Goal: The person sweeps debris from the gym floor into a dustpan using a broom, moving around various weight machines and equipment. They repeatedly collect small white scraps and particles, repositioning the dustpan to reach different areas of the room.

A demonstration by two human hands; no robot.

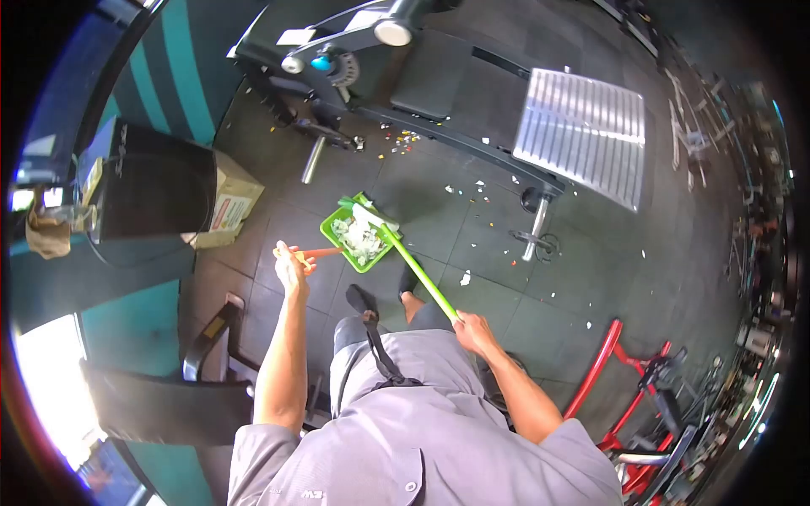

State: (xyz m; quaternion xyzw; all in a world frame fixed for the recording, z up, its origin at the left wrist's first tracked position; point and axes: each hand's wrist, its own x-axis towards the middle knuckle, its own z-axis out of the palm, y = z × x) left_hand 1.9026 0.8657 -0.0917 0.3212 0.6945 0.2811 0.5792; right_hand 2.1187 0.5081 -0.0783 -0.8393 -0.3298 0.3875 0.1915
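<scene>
My left hand (293,263) is closed around an orange handle (319,252), which reaches the left rim of a green dustpan (361,267). White paper scraps (361,240) fill much of the pan. In my right hand (475,332) is the end of a bright green broom handle (426,282), slanting away from me to the pan. The broom's far end lies over the pan's back right side; its bristles are hard to make out among the scraps.
Small coloured bits (403,140) and white scraps (465,277) dot the dark tiled floor. Ahead stands an exercise machine with a ridged metal footplate (582,135). A black speaker-like box (156,181) and a cardboard carton (232,202) are left, a red frame (595,367) right.
</scene>
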